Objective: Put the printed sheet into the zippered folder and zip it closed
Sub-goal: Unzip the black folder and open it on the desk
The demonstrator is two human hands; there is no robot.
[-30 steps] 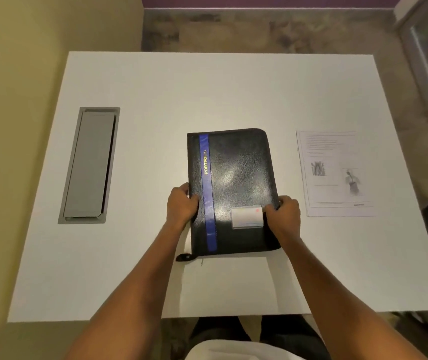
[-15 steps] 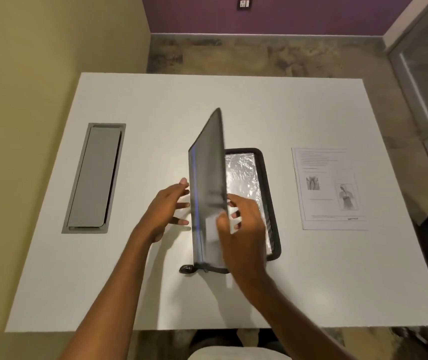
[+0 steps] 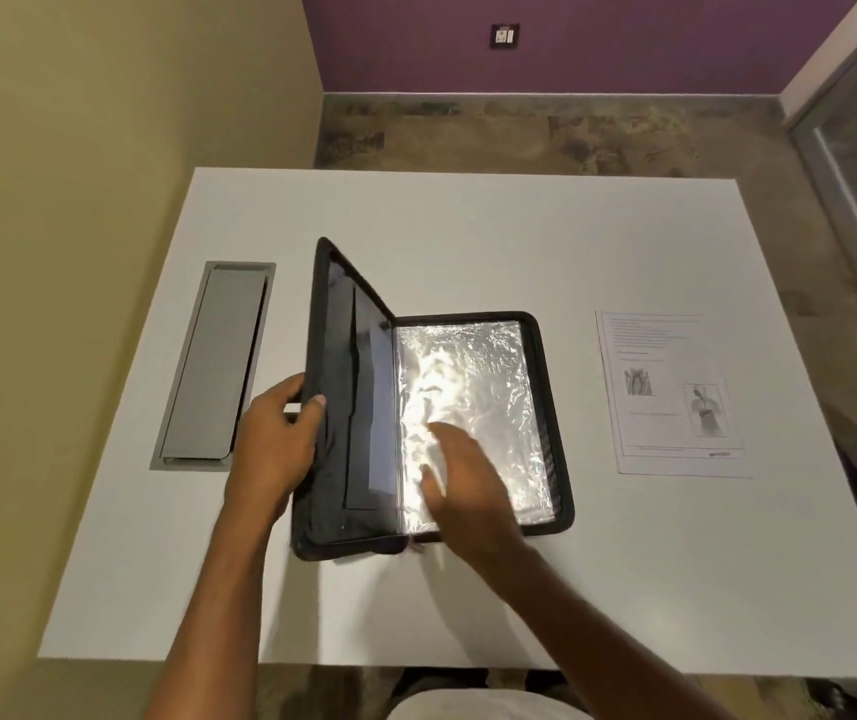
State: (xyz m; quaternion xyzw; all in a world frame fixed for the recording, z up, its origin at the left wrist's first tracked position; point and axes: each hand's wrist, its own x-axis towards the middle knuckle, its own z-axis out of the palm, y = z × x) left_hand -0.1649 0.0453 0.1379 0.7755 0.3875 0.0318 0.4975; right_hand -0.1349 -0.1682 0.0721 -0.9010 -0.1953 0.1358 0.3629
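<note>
Meanwhile, the black zippered folder lay open, its crinkled plastic sleeve glaring; the left hand gripped the raised cover, the blurred right hand hovered spread and empty, and the printed sheet lay flat, its text illegible.

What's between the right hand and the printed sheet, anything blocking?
Nothing visible. The right hand hovers over the clear sleeve of the open folder; the printed sheet lies flat to its right, with only bare table between. The left hand holds the cover up.
</note>
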